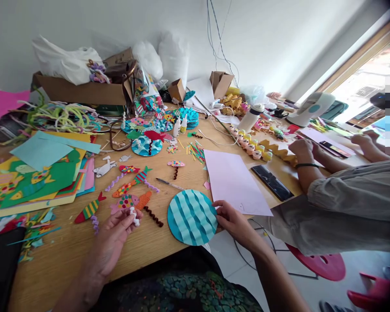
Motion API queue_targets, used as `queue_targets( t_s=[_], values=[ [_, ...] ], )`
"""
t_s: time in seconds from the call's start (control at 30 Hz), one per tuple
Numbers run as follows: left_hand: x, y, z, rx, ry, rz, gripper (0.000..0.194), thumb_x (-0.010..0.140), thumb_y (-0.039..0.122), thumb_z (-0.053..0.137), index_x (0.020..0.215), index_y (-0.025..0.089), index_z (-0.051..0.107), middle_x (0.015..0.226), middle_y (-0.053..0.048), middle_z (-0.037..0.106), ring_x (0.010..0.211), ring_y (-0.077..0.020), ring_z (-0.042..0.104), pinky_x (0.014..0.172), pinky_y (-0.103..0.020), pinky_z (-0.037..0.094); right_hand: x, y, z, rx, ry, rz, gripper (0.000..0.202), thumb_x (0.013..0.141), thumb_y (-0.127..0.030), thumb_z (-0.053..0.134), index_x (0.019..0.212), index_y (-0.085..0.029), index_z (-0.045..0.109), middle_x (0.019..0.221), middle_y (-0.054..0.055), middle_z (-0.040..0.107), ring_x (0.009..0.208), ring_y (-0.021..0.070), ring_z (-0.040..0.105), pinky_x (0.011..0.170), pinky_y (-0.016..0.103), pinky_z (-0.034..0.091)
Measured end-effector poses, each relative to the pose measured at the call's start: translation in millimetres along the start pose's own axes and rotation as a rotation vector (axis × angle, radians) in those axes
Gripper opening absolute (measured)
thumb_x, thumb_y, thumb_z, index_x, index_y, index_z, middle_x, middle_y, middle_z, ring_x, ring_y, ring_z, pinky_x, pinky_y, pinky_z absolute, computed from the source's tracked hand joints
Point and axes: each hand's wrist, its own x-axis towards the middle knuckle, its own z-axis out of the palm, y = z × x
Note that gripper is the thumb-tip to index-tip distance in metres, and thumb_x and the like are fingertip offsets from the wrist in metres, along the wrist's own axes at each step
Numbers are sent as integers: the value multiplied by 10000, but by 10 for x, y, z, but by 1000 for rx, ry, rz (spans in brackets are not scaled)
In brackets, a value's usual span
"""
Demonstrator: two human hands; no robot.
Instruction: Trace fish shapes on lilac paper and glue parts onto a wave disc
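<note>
My left hand (118, 227) pinches a small white coiled pipe cleaner (134, 216) near the table's front edge. A pink paper fish with coloured dots (127, 200) shows just above those fingers; whether it is joined to the coil I cannot tell. Beside it lies an orange fish (144, 199) with a brown coil. My right hand (230, 220) grips the right rim of a round blue disc (191, 216) covered in wavy light-blue paper strips. Around them lie a green striped fish (90, 209), a pen (169, 183) and a small pink fish (176, 164) with a brown coil.
A white sheet (235, 182) and a phone (272, 183) lie to the right, near another person's arms (307, 160). Coloured paper (55, 151) is stacked at left. Glue bottles (180, 125), a finished disc (146, 146) and pipe cleaners (63, 116) stand or lie farther back.
</note>
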Motion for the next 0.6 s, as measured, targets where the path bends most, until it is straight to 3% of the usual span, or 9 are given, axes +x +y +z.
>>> queue_targets(
  t_s=[0.27, 0.43, 0.6],
  values=[
    [-45, 5, 88, -30, 18, -64, 294, 492, 315, 835, 720, 187, 699, 885, -23, 695, 1041, -186, 568, 900, -246, 440, 67, -284, 192, -381, -62, -38, 262, 843, -168, 371, 1083, -167, 474, 734, 9, 579, 677, 138, 515, 622, 256, 368],
    [23, 33, 44, -47, 20, -36, 293, 528, 281, 816, 776, 178, 697, 993, -47, 692, 1102, -198, 543, 914, -245, 436, 190, -446, 320, -517, -167, -66, 324, 865, -134, 320, 1150, -162, 472, 748, 31, 618, 697, 145, 558, 651, 251, 373],
    [32, 72, 59, -36, 38, -14, 266, 539, 274, 811, 754, 168, 696, 929, -54, 702, 966, -179, 605, 826, -227, 480, 505, -581, 331, -714, -3, -92, 267, 871, -177, 375, 1060, -160, 563, 879, 73, 649, 822, 174, 588, 697, 262, 370]
  ],
)
